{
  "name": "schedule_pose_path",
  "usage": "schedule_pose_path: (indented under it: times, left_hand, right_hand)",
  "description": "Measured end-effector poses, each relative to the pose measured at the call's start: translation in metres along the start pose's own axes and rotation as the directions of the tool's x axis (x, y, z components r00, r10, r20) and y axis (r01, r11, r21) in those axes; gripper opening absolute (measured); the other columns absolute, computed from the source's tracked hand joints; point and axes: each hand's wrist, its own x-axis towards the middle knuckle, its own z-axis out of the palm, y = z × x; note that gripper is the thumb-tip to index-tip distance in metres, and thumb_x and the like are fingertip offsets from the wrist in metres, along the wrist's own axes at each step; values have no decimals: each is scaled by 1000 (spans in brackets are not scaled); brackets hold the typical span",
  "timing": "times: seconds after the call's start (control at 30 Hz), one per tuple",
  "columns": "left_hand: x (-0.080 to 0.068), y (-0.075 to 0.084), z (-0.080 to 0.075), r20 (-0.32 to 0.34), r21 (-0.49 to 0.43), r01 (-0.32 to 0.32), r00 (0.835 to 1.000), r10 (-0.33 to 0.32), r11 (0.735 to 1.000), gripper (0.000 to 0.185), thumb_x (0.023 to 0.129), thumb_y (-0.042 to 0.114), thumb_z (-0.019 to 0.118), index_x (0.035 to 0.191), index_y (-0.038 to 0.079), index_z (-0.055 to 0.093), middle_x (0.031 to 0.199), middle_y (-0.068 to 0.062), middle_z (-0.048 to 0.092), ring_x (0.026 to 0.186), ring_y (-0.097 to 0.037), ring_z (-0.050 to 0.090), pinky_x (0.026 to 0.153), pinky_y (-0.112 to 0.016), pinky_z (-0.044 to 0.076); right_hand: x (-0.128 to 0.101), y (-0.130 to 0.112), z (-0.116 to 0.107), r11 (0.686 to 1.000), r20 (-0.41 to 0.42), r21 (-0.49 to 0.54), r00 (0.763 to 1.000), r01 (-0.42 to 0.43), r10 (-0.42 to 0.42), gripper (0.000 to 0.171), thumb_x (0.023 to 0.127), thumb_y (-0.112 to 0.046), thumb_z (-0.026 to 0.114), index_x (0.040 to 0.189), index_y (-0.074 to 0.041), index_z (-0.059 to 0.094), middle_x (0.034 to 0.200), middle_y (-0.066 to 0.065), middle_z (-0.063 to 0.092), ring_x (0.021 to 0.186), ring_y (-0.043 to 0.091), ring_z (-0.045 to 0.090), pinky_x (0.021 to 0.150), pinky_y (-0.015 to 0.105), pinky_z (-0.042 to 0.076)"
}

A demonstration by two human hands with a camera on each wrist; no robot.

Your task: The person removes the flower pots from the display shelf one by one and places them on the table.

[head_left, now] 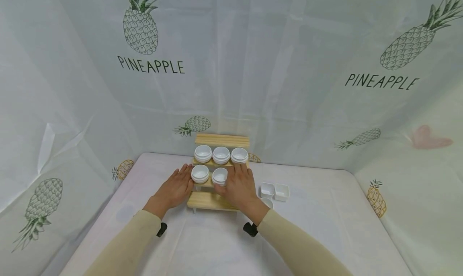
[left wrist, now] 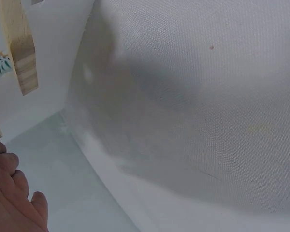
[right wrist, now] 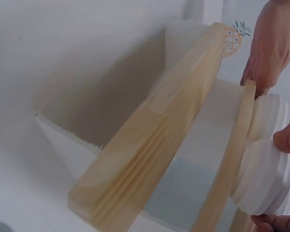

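A tiered wooden stand (head_left: pixel 207 200) with white side supports stands at the table's far side. On its middle step, my right hand (head_left: pixel 240 185) grips a small round white bowl (head_left: pixel 219 175); in the right wrist view, thumb and fingertips meet the ridged side of this bowl (right wrist: pixel 261 179). Left of it sits a matching bowl (head_left: pixel 200 173). My left hand (head_left: pixel 175 189) lies along the stand's left side, fingers extended, fingertips close to that second bowl. One step higher, three more round bowls (head_left: pixel 221 155) stand in a row. The top step (head_left: pixel 222 140) bears nothing visible.
Two square white dishes (head_left: pixel 267 189) stand on the table right of the stand. A round white dish (head_left: pixel 267 202) in front of them is partly covered by my right wrist. Pineapple-printed white cloth (head_left: pixel 253 87) hangs behind and at both sides.
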Motion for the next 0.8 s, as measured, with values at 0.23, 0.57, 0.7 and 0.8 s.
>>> schedule_pose_path:
  times: [0.23,0.57,0.7,0.8]
  left_hand:
    - [0,0,1,-3,3,-3,1000,3,1000,61,116,31,26,165,-6,24,173,-20,25,162,-38,22,132,-56,21]
    - [0,1,0,-2,-3,8,1000,-8,1000,61,116,31,26,165,-6,24,173,-20,25,162,-38,22,132,-56,21]
    - [0,2,0,2,-12,7,1000,-7,1000,61,116,31,26,165,-6,24,173,-21,25,162,-39,22,132,-56,20]
    - [0,0,1,-2,-5,2,1000,-2,1000,62,116,31,26,165,-6,24,173,-21,25,162,-39,22,132,-56,20]
  right_hand:
    - [0,2,-7,1000,-4,-3,1000,16,-16,67,87,-66,70,102,-1,66,101,11,62,97,32,57,73,41,49]
    - [4,0,-7,1000,98,-7,995,9,-9,69,89,-67,68,105,0,69,105,12,62,100,31,55,74,39,47]
    - [4,2,-9,1000,111,-4,994,4,-4,71,87,-69,68,105,0,68,107,11,62,101,31,55,76,40,46]
    - [2,5,-12,1000,100,9,995,8,-8,71,87,-69,68,108,-1,67,111,12,63,103,32,55,77,41,47]
